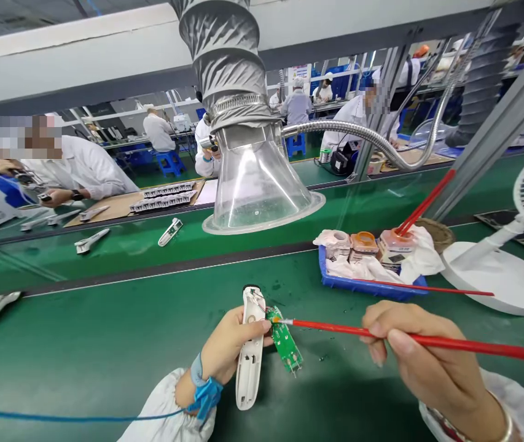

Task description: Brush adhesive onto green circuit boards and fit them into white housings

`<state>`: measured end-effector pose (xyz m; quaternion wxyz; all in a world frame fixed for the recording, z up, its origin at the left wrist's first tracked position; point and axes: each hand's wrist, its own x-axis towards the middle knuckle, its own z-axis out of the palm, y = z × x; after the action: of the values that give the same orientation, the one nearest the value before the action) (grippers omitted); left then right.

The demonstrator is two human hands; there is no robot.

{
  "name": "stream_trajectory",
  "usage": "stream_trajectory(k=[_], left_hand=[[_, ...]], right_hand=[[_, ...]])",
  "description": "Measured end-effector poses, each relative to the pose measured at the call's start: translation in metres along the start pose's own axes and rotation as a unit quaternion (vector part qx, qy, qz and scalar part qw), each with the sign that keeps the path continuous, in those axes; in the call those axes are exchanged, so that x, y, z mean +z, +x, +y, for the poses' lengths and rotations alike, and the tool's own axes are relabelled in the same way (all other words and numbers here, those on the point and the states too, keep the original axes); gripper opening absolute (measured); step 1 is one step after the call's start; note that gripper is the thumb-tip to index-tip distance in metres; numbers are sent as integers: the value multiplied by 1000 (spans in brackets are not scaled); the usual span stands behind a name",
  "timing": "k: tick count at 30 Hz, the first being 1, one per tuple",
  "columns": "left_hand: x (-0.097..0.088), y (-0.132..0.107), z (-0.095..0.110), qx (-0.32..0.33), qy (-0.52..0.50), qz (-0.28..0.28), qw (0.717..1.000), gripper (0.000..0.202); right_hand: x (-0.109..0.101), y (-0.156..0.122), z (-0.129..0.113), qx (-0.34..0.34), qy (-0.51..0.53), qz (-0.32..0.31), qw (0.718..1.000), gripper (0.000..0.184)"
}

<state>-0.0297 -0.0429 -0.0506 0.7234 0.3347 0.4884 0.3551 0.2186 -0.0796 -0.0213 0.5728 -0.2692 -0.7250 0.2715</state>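
My left hand [234,344] is closest to the lens, its fingers and thumb closed around a white plastic housing [250,374], which it holds upright and slightly tilted just above the green bench mat [105,350]. A green circuit board [284,341] sits just beside that housing, with thin wires running between them near my left thumb. My right hand [421,362] pinches a red-handled brush [427,334] between thumb and fingers, and its orange-tinted tip touches the edge of the board. A blue wrist strap [204,396] circles my left wrist over a white sleeve, and a blue cord [82,417] trails away from it across the mat. Further up the bench, a blue tray [363,283] holds 3 jars [364,242] on a white cloth [422,255], and a second red brush [425,202] leans out of the rightmost jar. A white fan [496,276] stands to the right of the tray. Above the bench hangs a clear fume hood [257,184] on a grey ducting sleeve [225,55], beside a flexible metal hose [358,138]. Across the divider, white housings [170,231] lie on the far green bench, near trays of parts [163,197]. A co-worker in a white coat [82,172] leans over that bench, and more workers sit beyond.
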Motion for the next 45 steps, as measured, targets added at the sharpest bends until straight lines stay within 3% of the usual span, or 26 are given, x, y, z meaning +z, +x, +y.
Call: stream_trajectory(k=[7, 18, 29, 35, 45], left_hand=[[-1, 2, 1, -46, -15, -31, 998, 25], [0, -2, 3, -22, 12, -29, 999, 21], [-2, -2, 7, -60, -26, -19, 998, 21], [-1, -4, 12, -53, -38, -33, 997, 19], [-5, -4, 8, -74, -32, -30, 996, 19]], right_hand=[[6, 15, -1, -37, -85, -57, 994, 19], [4, 30, -14, -58, -160, -146, 975, 17], [-5, 31, -24, -21, -189, -140, 972, 17], [-13, 25, -24, -16, -144, -74, 987, 13], [-7, 23, -23, -58, -94, -160, 981, 21]])
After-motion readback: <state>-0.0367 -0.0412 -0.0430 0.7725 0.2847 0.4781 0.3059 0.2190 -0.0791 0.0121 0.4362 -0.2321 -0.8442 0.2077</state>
